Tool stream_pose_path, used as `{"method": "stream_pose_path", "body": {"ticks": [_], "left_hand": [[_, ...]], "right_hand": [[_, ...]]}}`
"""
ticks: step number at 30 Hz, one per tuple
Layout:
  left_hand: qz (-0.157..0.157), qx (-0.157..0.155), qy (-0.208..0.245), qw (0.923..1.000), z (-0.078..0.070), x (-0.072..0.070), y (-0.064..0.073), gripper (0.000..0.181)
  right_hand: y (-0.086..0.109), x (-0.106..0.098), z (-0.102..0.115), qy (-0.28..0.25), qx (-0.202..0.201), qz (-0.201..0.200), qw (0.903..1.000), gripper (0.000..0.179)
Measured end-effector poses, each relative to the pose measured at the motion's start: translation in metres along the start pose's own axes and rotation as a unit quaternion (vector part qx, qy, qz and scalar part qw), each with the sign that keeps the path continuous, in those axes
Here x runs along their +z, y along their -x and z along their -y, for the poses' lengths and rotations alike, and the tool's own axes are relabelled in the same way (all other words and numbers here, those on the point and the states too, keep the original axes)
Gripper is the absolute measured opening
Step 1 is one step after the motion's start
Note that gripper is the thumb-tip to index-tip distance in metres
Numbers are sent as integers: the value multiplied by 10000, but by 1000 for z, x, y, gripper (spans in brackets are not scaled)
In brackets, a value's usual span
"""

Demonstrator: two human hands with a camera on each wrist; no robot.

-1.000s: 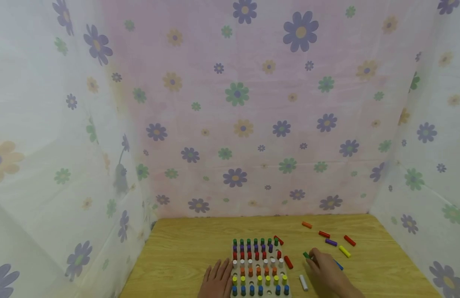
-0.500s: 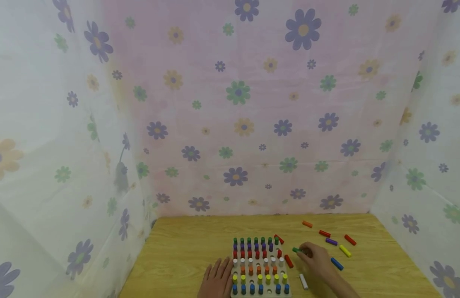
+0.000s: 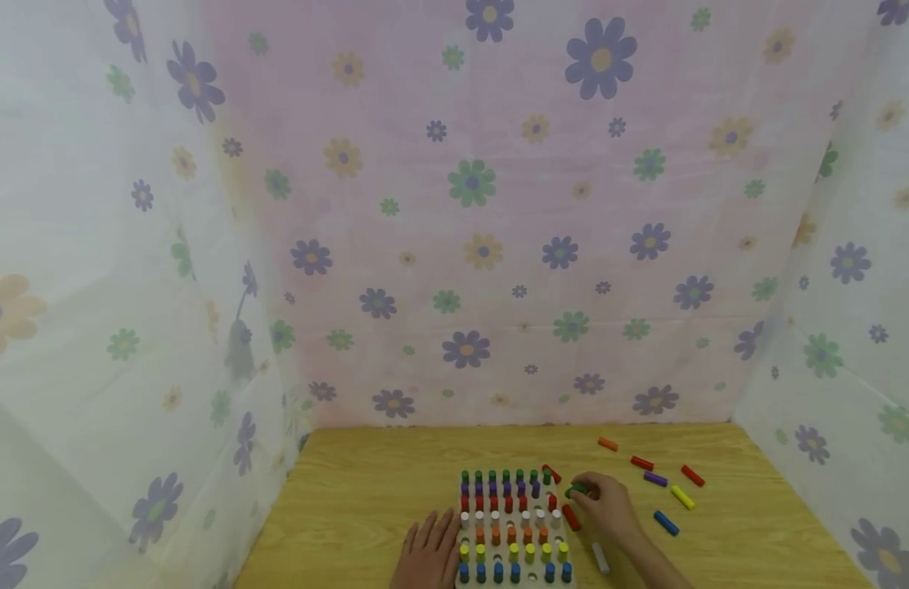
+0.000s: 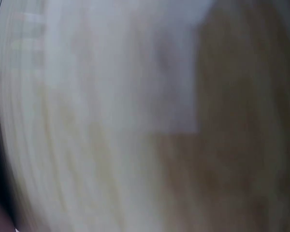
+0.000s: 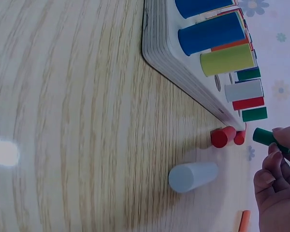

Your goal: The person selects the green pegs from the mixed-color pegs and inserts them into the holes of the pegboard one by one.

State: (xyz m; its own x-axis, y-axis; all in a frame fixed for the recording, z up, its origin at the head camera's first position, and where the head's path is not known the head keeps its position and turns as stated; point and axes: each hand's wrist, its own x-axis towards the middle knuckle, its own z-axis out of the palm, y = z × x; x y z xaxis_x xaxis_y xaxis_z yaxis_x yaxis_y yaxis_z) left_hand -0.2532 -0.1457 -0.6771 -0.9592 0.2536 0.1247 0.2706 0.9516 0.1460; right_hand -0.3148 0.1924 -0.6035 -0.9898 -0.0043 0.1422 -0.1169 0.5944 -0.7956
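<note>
A pale pegboard (image 5: 182, 82) stands at the front of the table, with rows of upright green, purple, red, white, orange, yellow and blue pegs and some bare holes. My right hand (image 3: 607, 505) pinches a green peg (image 5: 264, 137) between thumb and fingers, just off the board's right side and above the table. Against the board's left edge rests my left hand (image 3: 428, 550), its fingers straight. A red peg (image 3: 571, 517) and a white peg (image 5: 191, 177) lie near the right hand. The left wrist view is blurred and shows mostly wood surface.
Loose pegs are scattered over the right of the wooden table (image 3: 366, 474): orange (image 3: 608, 444), purple (image 3: 655, 478), yellow (image 3: 683, 497), blue (image 3: 666, 523) and several red ones. Flowered sheets enclose the table at the back and both sides.
My right hand has moved left with the green peg, from among the loose pegs to beside the board. The blue peg it partly covered is in full sight. My left hand stays put.
</note>
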Motion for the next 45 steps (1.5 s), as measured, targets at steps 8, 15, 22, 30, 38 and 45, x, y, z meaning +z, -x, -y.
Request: {"method": "stream_pose_path", "body": {"ticks": [8,15,22,30,38,45], "left_hand": [[-100,174,121,9997,4,5,-1,59],[38,112,201,9997,5,2,-2,62],[110,96,234,9996,6,0,-5,61],[43,161,475,9987,6,1,-4,58],[-24,212,368,9991,9,1,-5,58],[-250,368,473,9979,10,6,-5,56]], "right_hand": [[-4,7,6,-227,87,145,9996,12],[-9,13,11,-317,58,266,9991,15],[-13,23,10,-322,79,357,9988,16],[-14,24,6,-256,70,279,9993,15],[-18,27,6,-272,59,453,9986,12],[-22,27,7,-122,319,633,9974,14]]}}
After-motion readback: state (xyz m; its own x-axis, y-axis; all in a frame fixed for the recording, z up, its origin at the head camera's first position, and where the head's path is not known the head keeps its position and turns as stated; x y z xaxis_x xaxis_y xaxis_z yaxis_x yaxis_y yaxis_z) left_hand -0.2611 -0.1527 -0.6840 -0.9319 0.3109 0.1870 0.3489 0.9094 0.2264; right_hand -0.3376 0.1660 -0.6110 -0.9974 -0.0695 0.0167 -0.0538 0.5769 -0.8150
